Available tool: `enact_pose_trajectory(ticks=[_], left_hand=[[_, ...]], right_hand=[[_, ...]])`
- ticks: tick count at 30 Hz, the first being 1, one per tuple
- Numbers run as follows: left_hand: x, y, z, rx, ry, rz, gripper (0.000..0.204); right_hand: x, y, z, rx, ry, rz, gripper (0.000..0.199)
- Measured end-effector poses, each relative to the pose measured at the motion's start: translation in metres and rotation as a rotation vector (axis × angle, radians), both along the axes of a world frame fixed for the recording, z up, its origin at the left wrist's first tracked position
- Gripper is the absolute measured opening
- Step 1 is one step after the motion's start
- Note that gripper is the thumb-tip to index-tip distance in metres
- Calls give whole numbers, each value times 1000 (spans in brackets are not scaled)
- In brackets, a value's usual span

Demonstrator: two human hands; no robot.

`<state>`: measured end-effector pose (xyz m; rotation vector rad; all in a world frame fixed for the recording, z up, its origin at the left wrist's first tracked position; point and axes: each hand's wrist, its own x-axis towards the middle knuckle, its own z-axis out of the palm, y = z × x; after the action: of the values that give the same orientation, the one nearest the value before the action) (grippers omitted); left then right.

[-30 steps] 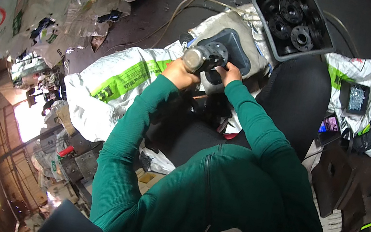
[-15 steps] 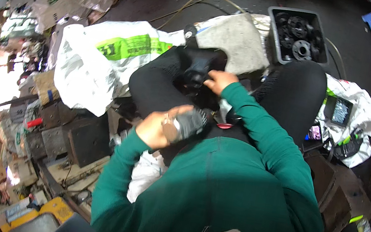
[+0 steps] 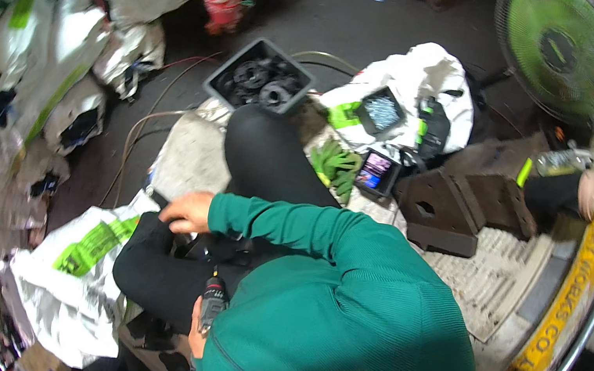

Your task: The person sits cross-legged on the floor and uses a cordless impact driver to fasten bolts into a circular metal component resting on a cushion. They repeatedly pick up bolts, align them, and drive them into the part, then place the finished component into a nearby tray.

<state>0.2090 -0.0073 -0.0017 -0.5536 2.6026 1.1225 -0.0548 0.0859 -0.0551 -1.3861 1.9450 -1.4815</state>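
Observation:
My right hand point(image 3: 185, 211) reaches across my lap on a green sleeve and rests, fingers closed, on a black part point(image 3: 210, 250) lying on my black-trousered leg. My left hand point(image 3: 196, 324) is tucked close to my chest, mostly hidden by the green sweater, and grips a dark hand tool with a red band point(image 3: 213, 303) that points up toward the black part. The tool's tip is just short of the part; whether they touch is unclear.
A grey crate of black round parts point(image 3: 256, 79) stands past my knee. Green gloves point(image 3: 336, 165), a small lit screen point(image 3: 377, 172) and brown metal blocks point(image 3: 461, 199) lie to the right. White-and-green sacks point(image 3: 74, 257) pile up at left; a green fan point(image 3: 560, 45) stands far right.
The view has swung round. My left hand has drawn the tool back from in front of me to my chest. My right hand stays on the black part.

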Motion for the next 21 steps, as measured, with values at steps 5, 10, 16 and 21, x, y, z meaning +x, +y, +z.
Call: enact_pose_trajectory(ticks=[5, 10, 16, 21], left_hand=[[2, 7, -16, -55, -68, 6, 65], [2, 6, -9, -92, -113, -6, 65], [9, -4, 0, -175, -171, -7, 65], [8, -10, 16, -282, -216, -50, 65]], right_hand=[[-73, 172, 7, -133, 202, -902, 24], [-73, 360, -113, -346, -541, -1407, 16], [14, 470, -208, 592, -585, -1533, 25], [21, 435, -218, 971, -346, -1294, 45]])
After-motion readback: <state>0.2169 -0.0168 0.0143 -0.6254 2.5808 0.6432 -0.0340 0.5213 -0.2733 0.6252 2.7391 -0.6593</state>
